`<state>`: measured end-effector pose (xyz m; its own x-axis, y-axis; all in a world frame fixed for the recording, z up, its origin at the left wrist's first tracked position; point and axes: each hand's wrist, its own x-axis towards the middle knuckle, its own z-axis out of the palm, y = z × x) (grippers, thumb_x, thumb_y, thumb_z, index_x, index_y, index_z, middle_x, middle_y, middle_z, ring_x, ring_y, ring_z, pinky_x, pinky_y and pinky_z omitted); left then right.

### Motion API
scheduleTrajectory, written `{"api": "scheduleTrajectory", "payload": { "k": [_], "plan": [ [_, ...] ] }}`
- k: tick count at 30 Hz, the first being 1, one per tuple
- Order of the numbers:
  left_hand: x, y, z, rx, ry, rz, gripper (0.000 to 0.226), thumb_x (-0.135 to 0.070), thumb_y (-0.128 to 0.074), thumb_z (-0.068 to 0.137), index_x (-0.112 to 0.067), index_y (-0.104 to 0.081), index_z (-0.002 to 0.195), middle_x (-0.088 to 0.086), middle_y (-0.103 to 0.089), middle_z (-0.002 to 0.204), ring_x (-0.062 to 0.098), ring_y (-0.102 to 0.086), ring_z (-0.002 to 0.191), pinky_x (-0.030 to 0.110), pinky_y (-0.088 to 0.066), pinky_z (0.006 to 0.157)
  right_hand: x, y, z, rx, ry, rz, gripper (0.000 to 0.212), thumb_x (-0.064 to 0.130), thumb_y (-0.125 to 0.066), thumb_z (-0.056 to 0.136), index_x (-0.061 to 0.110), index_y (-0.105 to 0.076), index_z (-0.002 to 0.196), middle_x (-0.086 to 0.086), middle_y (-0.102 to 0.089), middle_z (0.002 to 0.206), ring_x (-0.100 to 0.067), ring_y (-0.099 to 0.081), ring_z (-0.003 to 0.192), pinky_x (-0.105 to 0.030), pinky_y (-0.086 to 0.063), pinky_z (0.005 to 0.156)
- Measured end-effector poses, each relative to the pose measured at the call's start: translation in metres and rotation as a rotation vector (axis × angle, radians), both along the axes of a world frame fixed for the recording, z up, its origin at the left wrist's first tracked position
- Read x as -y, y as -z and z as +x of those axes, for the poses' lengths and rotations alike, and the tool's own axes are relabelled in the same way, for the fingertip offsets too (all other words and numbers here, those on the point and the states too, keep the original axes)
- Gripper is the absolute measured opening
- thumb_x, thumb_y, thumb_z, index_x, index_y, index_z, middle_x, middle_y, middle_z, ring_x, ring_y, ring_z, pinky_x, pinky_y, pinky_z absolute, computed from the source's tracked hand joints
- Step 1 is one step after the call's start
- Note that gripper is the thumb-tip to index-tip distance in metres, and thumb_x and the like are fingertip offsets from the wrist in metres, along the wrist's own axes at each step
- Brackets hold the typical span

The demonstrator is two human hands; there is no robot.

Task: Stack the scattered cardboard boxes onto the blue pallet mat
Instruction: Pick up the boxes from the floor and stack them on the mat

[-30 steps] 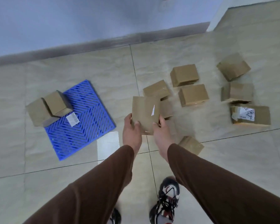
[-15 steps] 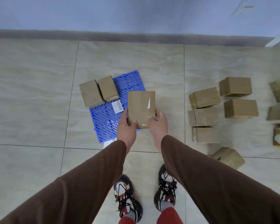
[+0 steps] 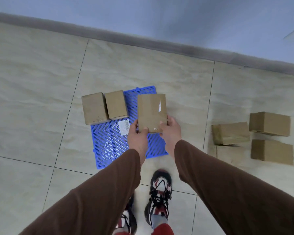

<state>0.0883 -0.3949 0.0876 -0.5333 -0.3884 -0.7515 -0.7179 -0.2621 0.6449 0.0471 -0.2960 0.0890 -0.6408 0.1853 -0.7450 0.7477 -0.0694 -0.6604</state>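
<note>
I hold a taped cardboard box (image 3: 151,111) with both hands above the right half of the blue pallet mat (image 3: 109,145). My left hand (image 3: 137,136) grips its near left corner and my right hand (image 3: 171,131) its near right corner. Two cardboard boxes stand side by side at the mat's far left: one (image 3: 94,108) hangs over the left edge, the other (image 3: 116,104) is beside it. A white label (image 3: 124,127) shows just in front of them.
Three more cardboard boxes lie on the tiled floor at the right (image 3: 230,135), (image 3: 269,123), (image 3: 271,151). A grey baseboard (image 3: 143,42) and wall run along the far side. My shoes (image 3: 159,192) stand just in front of the mat.
I have turned left and carried the box from the scattered pile to above the blue mat. The mat now lies straight ahead and the loose boxes have shifted to the right edge.
</note>
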Motion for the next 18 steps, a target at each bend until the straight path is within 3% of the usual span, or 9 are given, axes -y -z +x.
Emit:
{"api": "scheduleTrajectory", "payload": {
  "k": [2, 5, 7, 10, 14, 16, 18],
  "plan": [
    [-0.001, 0.02, -0.014, 0.008, -0.014, 0.007, 0.053, -0.014, -0.055, 0.098, -0.031, -0.048, 0.148, -0.006, -0.065, 0.129, 0.018, -0.065, 0.106, 0.039, -0.051, 0.098, 0.004, 0.022, -0.018, 0.0, 0.002, 0.021, 0.038, -0.004, -0.051, 0.098, 0.019, -0.062, 0.126, -0.001, -0.071, 0.109, -0.019, -0.067, 0.099, -0.04, -0.055, 0.094],
    [0.003, 0.054, -0.033, 0.024, -0.02, 0.029, 0.055, -0.025, -0.051, 0.101, -0.041, -0.039, 0.152, -0.006, -0.064, 0.133, 0.012, -0.065, 0.102, 0.027, -0.05, 0.083, 0.013, 0.052, -0.044, -0.011, -0.039, 0.042, 0.038, -0.006, -0.052, 0.097, 0.022, -0.062, 0.12, -0.006, -0.073, 0.117, -0.025, -0.07, 0.105, -0.042, -0.054, 0.098],
    [0.009, 0.077, -0.045, 0.04, -0.05, 0.062, 0.058, -0.026, -0.051, 0.103, -0.038, -0.032, 0.156, -0.007, -0.059, 0.14, 0.007, -0.062, 0.109, 0.024, -0.046, 0.088, 0.021, 0.072, -0.059, -0.019, -0.068, 0.056, 0.036, -0.006, -0.053, 0.097, 0.024, -0.061, 0.115, -0.006, -0.073, 0.114, -0.023, -0.069, 0.101, -0.043, -0.054, 0.098],
    [0.015, 0.107, -0.057, 0.103, -0.078, 0.09, 0.065, -0.035, -0.053, 0.103, -0.023, -0.024, 0.16, -0.005, -0.049, 0.146, 0.016, -0.054, 0.128, 0.029, -0.042, 0.103, 0.029, 0.103, -0.076, -0.021, -0.107, 0.079, 0.034, -0.003, -0.054, 0.097, 0.024, -0.063, 0.113, -0.002, -0.074, 0.111, -0.021, -0.07, 0.102, -0.042, -0.056, 0.098],
    [0.021, 0.142, -0.067, 0.151, -0.122, 0.131, 0.073, -0.053, -0.055, 0.096, -0.018, -0.034, 0.156, 0.001, -0.056, 0.141, 0.026, -0.057, 0.128, 0.042, -0.043, 0.112, 0.041, 0.133, -0.09, -0.014, -0.168, 0.098, 0.034, 0.001, -0.056, 0.097, 0.026, -0.064, 0.118, 0.004, -0.073, 0.108, -0.018, -0.071, 0.103, -0.037, -0.057, 0.095],
    [0.026, 0.153, -0.071, 0.186, -0.154, 0.168, 0.081, -0.064, -0.055, 0.086, -0.012, -0.046, 0.148, 0.017, -0.055, 0.143, 0.032, -0.056, 0.129, 0.043, -0.045, 0.11, 0.047, 0.145, -0.094, -0.003, -0.175, 0.095, 0.034, 0.002, -0.057, 0.098, 0.027, -0.063, 0.119, 0.005, -0.073, 0.11, -0.016, -0.071, 0.104, -0.038, -0.057, 0.097],
    [0.033, 0.159, -0.073, 0.203, -0.167, 0.177, 0.081, -0.067, -0.053, 0.085, -0.01, -0.052, 0.143, 0.02, -0.06, 0.135, 0.029, -0.062, 0.117, 0.04, -0.049, 0.106, 0.053, 0.154, -0.096, -0.005, -0.196, 0.094, 0.036, 0.003, -0.058, 0.098, 0.021, -0.063, 0.129, 0.005, -0.073, 0.115, -0.014, -0.07, 0.106, -0.037, -0.057, 0.098]
  ]
}}
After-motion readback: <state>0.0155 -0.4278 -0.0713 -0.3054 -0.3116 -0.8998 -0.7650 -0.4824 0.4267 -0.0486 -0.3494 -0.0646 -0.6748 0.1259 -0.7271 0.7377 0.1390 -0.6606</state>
